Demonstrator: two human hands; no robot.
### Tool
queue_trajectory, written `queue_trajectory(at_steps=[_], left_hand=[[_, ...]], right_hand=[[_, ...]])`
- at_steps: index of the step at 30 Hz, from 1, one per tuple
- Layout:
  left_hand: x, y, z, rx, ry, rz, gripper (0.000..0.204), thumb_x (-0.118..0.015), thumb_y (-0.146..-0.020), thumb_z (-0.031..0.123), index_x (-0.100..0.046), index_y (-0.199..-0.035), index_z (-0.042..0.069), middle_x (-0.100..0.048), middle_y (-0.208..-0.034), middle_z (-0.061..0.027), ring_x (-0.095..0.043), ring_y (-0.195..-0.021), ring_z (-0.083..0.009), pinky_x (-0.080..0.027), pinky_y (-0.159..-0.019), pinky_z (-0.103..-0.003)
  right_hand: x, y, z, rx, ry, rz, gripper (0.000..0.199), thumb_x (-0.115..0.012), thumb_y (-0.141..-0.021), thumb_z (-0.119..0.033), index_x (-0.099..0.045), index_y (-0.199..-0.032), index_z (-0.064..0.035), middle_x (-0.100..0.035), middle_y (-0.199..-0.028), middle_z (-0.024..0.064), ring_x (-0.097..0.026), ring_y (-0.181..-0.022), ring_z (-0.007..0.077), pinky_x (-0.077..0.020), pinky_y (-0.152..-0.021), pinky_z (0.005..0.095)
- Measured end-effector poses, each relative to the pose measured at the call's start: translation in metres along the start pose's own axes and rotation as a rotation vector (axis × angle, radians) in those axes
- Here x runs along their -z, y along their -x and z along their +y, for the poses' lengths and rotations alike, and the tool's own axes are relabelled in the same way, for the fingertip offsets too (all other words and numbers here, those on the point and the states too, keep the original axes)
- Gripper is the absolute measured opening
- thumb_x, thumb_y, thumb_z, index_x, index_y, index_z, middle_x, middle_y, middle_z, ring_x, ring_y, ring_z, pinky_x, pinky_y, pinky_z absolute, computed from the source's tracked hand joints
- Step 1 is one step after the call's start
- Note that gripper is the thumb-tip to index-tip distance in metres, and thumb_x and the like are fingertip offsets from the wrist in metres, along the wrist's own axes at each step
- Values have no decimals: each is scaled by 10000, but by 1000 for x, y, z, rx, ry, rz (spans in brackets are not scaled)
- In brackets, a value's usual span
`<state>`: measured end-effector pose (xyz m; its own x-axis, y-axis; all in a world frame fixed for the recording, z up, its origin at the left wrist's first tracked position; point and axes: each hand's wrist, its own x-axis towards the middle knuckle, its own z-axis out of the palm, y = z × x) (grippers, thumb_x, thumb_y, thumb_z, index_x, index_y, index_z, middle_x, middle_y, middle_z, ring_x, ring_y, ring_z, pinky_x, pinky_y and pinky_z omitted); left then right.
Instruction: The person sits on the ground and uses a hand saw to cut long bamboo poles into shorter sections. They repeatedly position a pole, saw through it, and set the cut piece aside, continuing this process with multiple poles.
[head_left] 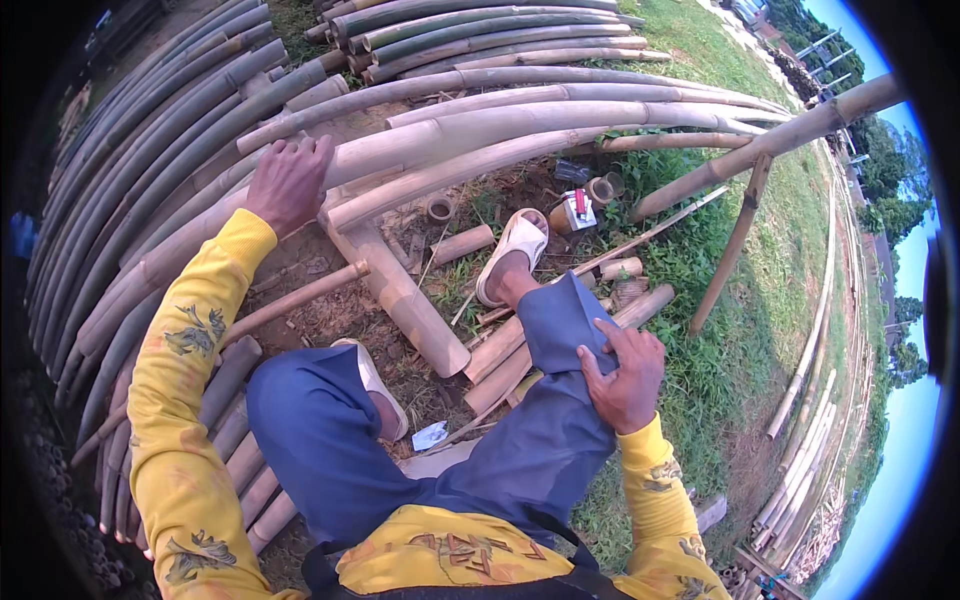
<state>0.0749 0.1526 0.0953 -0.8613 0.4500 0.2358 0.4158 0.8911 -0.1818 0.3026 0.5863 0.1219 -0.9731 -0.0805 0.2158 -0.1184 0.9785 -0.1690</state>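
Observation:
My left hand (289,186) lies over a long, pale bamboo pole (470,132), its fingers curled across the top. The pole slants from the lower left to the upper right, above a thick bamboo log (412,295) on the ground. Just below it runs another pale pole (450,182). My right hand (624,376) rests on my bent right knee in blue trousers (560,325), thumb and fingers apart, holding nothing. Between my legs and the grass are several short cut bamboo pieces (505,370).
Stacked bamboo poles (150,150) fill the left, with another pile (500,40) at the back. A slanting bamboo post with a brace (735,245) stands at right. Near my sandal (518,245) sits a small red-and-white packet (578,210). More poles (800,450) lie on the far-right grass.

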Motion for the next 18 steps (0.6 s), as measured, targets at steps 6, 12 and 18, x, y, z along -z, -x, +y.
queue_trajectory(at_steps=[6,12,18], left_hand=[[-9,116,-52,156,-176,1,414,-734,-751,97,-547,-1119,55,-652,-1040,-127,-680,-994,-304,-498,-893,-422],[-13,196,-104,283,-255,-61,520,-773,-721,116,-548,-1188,78,-617,-1044,-101,-646,-1035,-277,-464,-939,-413],[-37,281,-175,428,-347,-67,494,-760,-789,144,-543,-1233,128,-619,-1120,-59,-640,-1111,-257,-437,-1030,-421]], right_hand=[[-12,0,8,62,-64,142,376,-790,-854,-265,-721,-1192,-115,-630,-806,6,-606,-812,231,-408,-878,412],[-15,1,17,39,-105,87,375,-787,-868,-210,-719,-1216,-87,-662,-802,14,-617,-780,227,-427,-862,398],[-13,10,28,-74,-212,60,344,-772,-879,-140,-715,-1204,-44,-673,-800,65,-608,-764,258,-444,-832,407]])
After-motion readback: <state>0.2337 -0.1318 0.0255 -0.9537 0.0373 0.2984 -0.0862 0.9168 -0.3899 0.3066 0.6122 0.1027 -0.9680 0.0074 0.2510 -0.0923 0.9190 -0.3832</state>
